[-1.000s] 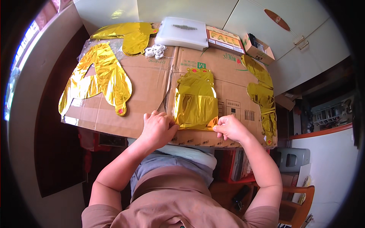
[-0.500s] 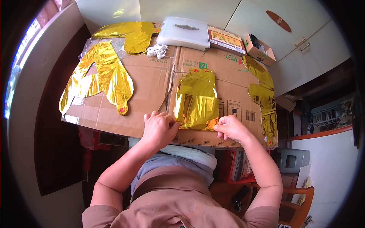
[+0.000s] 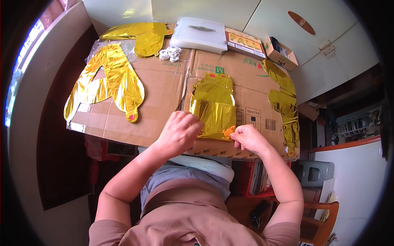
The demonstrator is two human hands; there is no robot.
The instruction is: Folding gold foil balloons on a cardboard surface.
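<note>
Folded gold foil balloon [image 3: 213, 107] lies mid cardboard sheet [image 3: 164, 88], long axis running away from the body. Left hand [image 3: 179, 132] curled over its near-left corner, probably pinching; right hand [image 3: 246, 137] pinches the near-right corner, equally close.

A crinkled gold foil balloon [image 3: 213, 107], deflated and flat, is laid on the brown cardboard sheet [image 3: 160, 94] near its front edge. It is folded so that its lower half is doubled over, and small red-orange marks are seen along its top edge and at its lower right corner.
</note>
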